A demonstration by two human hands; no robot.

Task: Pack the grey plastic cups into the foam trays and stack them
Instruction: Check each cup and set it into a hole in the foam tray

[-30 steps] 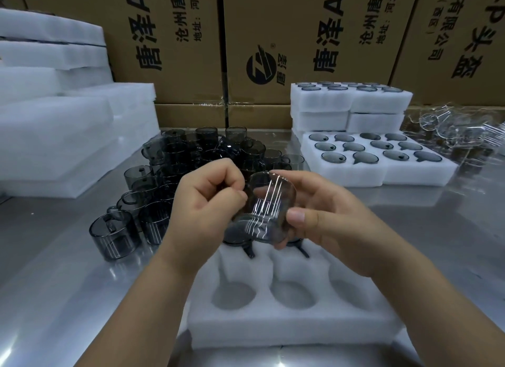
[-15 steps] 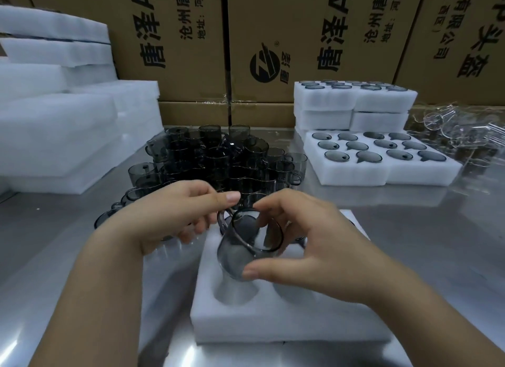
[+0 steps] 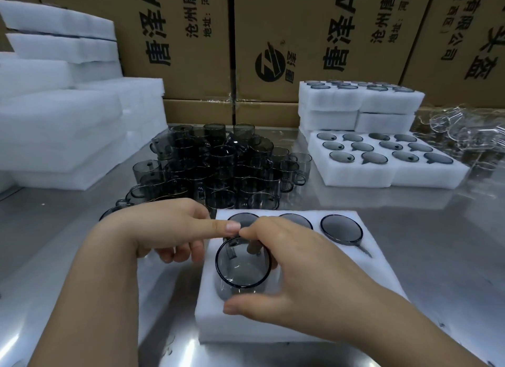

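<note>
Right hand [image 3: 308, 279]: curled round a grey plastic cup [image 3: 243, 268], thumb on the near wall, fingers over the far rim.

Left hand [image 3: 164, 230]: index finger stretched out to the cup's far rim beside the handle. The other fingers are loosely curled, and nothing is seen to be held in them.

The cup is held upright, mouth up, over the near-left pocket of the near foam tray [image 3: 216, 325]. Its base appears partly entered and its rim stands proud of the foam, so seating is judged incomplete.

In the tray's far row, three seated cups [image 3: 341, 228] are noted. The remaining near-row pockets are hidden by the right hand, so their state cannot be told.

Beyond the tray, a large heap of loose grey cups [image 3: 218, 170] is left unpacked. Beyond and to the right of the tray, filled foam trays [image 3: 382, 159] lie flat, with a filled stack [image 3: 355, 99] behind them. Beyond and to the left of the tray, plain foam blocks [image 3: 68, 120] are piled.

Progress is judged partial. Several trays are packed and stacked, this tray is roughly half filled, and most of the cups are outstanding.
</note>
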